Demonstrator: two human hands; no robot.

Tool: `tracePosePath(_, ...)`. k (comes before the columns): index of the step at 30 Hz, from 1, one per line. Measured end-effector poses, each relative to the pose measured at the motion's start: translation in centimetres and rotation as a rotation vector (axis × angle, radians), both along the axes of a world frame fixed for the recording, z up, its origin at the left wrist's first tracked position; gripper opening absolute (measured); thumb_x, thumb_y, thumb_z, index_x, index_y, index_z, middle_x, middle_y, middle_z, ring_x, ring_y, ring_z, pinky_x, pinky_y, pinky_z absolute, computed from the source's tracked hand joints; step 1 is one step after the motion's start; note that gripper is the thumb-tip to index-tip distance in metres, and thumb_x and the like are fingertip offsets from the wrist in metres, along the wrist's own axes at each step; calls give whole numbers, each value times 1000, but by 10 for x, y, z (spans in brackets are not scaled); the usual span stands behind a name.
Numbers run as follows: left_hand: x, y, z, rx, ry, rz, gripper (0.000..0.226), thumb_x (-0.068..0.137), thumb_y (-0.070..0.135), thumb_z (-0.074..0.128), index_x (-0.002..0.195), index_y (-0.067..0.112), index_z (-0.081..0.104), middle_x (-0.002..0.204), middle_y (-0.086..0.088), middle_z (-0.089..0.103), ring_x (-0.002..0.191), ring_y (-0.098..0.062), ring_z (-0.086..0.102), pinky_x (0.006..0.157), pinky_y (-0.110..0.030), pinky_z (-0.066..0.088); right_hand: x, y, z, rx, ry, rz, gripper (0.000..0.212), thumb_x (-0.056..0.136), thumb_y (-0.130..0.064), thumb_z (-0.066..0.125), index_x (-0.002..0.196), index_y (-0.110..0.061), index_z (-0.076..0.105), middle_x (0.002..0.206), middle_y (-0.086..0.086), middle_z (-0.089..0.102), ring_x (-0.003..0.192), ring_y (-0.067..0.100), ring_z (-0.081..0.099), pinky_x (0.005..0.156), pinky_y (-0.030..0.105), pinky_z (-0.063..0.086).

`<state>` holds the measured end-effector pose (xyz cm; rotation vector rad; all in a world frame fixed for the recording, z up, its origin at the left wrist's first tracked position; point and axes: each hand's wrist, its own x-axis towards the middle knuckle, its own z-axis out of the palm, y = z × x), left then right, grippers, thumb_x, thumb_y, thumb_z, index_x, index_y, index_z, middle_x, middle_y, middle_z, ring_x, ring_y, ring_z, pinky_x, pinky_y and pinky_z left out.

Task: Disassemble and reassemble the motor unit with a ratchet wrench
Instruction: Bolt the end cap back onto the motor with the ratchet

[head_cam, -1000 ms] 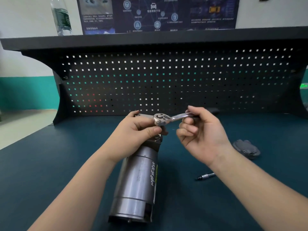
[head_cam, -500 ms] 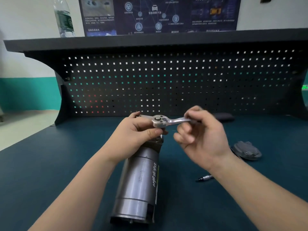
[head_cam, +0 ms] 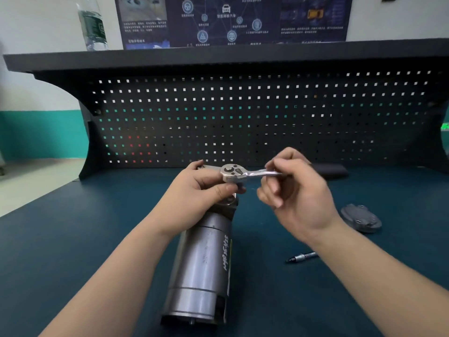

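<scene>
A grey cylindrical motor unit (head_cam: 202, 261) lies lengthwise on the dark blue bench, its far end raised toward the pegboard. My left hand (head_cam: 196, 198) grips that far end, thumb lying just under the wrench head. The ratchet wrench (head_cam: 237, 173) sits with its silver head on top of the motor's end, its black handle pointing right. My right hand (head_cam: 295, 190) pinches the silver shank of the wrench between thumb and fingers. The fastener under the wrench head is hidden.
A grey metal cover plate (head_cam: 360, 218) lies on the bench to the right. A black marker pen (head_cam: 301, 257) lies near my right forearm. A perforated black pegboard (head_cam: 243, 113) backs the bench, with a plastic bottle (head_cam: 93, 23) on its shelf.
My right hand has swung the wrench handle away from me and to the right, so more of the black grip shows. My left hand stays on the motor's end.
</scene>
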<state>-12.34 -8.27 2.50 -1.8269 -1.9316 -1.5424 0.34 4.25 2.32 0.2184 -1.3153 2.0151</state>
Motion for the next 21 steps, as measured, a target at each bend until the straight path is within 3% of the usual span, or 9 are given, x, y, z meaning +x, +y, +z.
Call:
tracePosePath(2,0,3,-2,20,-10,28,11,78,32,63,79,33,74,87,21,73,85,9,61,105,-9,15,-7,1,1,-297,-46,136,16,75,-16,56,59,-11,56,42,1,38,31,11,30,38,21,29)
tracePosePath(4,0,5,-3,45,-25,60,9,75,33,65,76,34,74,85,16,74,85,5,61,107,-12,17,-6,-11,-12,-221,38,23,18,75,-16,58,58,-18,53,43,0,39,33,12,31,40,21,27)
tracePosePath(7,0,4,-3,58,-17,81,10,71,35,67,74,31,75,83,4,76,79,-3,59,109,-13,18,-2,-34,-31,617,303,-574,19,84,-20,64,70,-21,51,58,-9,47,50,3,40,52,14,34)
tracePosePath(9,0,1,-1,33,-17,39,10,70,35,67,75,33,76,83,11,75,83,2,61,109,-12,15,-6,-34,-31,1063,237,-768,28,88,-21,66,67,-10,51,55,-6,46,51,1,36,55,8,30)
tracePosePath(11,0,-2,1,-18,21,-29,14,74,36,66,85,40,73,95,26,71,96,10,61,108,-9,11,-3,-28,-16,959,-32,-693,48,91,-15,61,49,-9,40,43,-10,48,39,3,40,48,6,32)
tracePosePath(15,-1,-3,3,-66,37,-35,13,80,31,61,86,36,72,94,26,72,94,8,61,106,-7,10,-1,-10,-3,-96,65,10,11,74,-15,59,63,-13,55,45,2,44,34,14,37,41,20,33)
tracePosePath(17,-1,-1,2,-45,28,10,11,78,33,63,81,37,72,90,24,72,90,9,61,106,-8,12,-7,-7,-6,-377,13,133,10,69,-16,57,60,-11,57,44,2,39,32,13,31,38,19,31)
tracePosePath(19,0,2,0,-22,18,51,9,75,36,64,78,40,71,86,23,73,87,8,61,110,-13,13,-8,-14,-16,-226,49,-17,14,75,-15,55,61,-16,57,45,2,42,35,14,36,41,21,32)
tracePosePath(21,0,2,-2,-1,8,59,7,72,41,66,71,44,72,83,22,73,82,8,59,111,-15,15,-4,-30,-30,334,208,-426,12,82,-16,59,71,-20,58,56,-5,49,49,7,48,51,21,40)
